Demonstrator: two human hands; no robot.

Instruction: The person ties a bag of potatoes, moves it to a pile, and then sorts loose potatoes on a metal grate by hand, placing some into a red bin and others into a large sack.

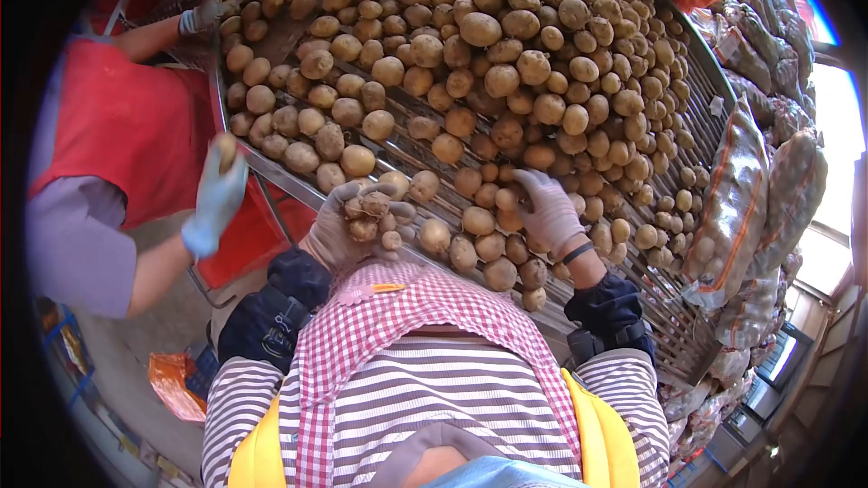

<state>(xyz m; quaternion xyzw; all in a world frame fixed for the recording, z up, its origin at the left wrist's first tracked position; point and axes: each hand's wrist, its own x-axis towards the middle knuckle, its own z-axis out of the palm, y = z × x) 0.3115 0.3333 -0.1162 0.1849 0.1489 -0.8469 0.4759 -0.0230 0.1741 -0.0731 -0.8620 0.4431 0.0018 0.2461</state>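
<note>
My left hand (327, 233), in a pale dirty work glove, is curled palm-up around several small, soil-covered potatoes (369, 208) at the near edge of the slatted table. My right hand (550, 210), gloved too and with a dark band at the wrist, reaches over the loose potatoes (488, 248). Its fingers are apart and rest against the pile, with nothing held that I can see. Brown potatoes of mixed sizes lie around both hands, and a larger heap (533, 63) rises farther back.
Metal slats (653, 294) show at the right of the sorting table. A co-worker's blue-gloved hand (220, 194) holds a potato at the left; another gloved hand (206, 14) is at the far left edge. Filled mesh sacks (731, 203) stand along the right side.
</note>
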